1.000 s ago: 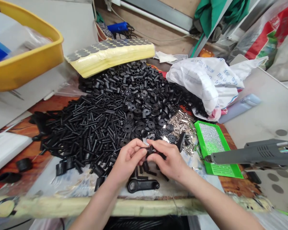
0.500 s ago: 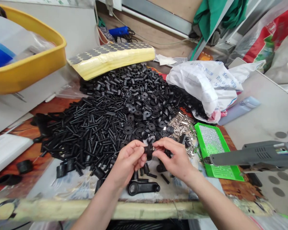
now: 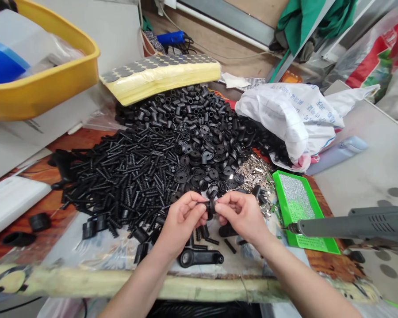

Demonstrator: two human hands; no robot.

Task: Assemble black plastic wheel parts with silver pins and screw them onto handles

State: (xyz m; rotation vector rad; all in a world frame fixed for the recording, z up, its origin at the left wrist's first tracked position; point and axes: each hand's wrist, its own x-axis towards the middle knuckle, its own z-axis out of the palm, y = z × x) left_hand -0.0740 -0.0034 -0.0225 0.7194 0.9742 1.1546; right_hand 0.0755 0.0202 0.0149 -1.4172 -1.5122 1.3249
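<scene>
Between my two hands, above the front of the heap, is a small black plastic part (image 3: 211,206) with a round, disc-like body. My left hand (image 3: 187,217) pinches its left side between thumb and fingers. From the right, the thumb and fingertips of my right hand (image 3: 240,215) close at its edge; anything small between them is hidden. Just below lies a black crank-shaped handle (image 3: 200,257) on the plastic sheet. Behind the hands are black round discs (image 3: 195,179), and black ribbed rods (image 3: 119,170) spread to the left.
Silvery metal clips (image 3: 257,172) lie right of the discs. A green tray (image 3: 307,247) holds small shiny pieces, with a grey power screwdriver (image 3: 348,225) reaching over it. A yellow bin (image 3: 69,99) stands at left, a sticker stack (image 3: 172,84) behind, a white sack (image 3: 285,115) at right.
The black part has turned in my fingers, and the metallic glint at my right fingertips no longer shows. The whole view has shifted slightly; both hands remain at the part.
</scene>
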